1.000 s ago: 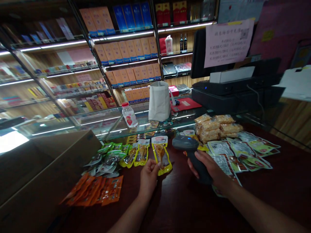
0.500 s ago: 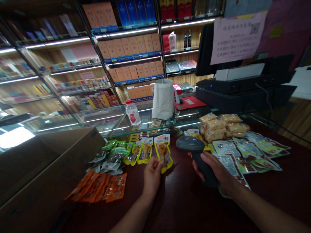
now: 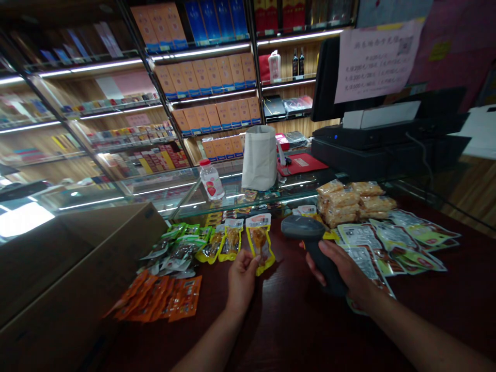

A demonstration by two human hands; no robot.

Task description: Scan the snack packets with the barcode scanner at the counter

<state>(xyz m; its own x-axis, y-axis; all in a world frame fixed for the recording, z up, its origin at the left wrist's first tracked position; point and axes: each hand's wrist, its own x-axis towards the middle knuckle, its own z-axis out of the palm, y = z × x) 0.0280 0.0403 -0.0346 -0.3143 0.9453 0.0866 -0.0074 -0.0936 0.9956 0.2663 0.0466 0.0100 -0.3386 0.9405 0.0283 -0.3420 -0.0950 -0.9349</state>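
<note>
My left hand (image 3: 241, 279) pinches the lower edge of a yellow snack pouch (image 3: 260, 242) that lies on the dark wooden counter (image 3: 294, 325). My right hand (image 3: 341, 271) is wrapped round the handle of a grey barcode scanner (image 3: 306, 230), whose head points toward that pouch. Two similar yellow pouches (image 3: 227, 243) lie just left of it.
Green packets (image 3: 178, 248) and orange packets (image 3: 163, 297) lie at the left beside a cardboard box (image 3: 70, 274). White and green packets (image 3: 387, 243) and stacked biscuit packs (image 3: 352, 199) lie at the right. Behind stand a glass case, a water bottle (image 3: 211, 181), a paper bag (image 3: 259, 157) and a till.
The view shifted slightly to the left and up a second ago. Both hands have stayed in place on the pouch and the scanner.
</note>
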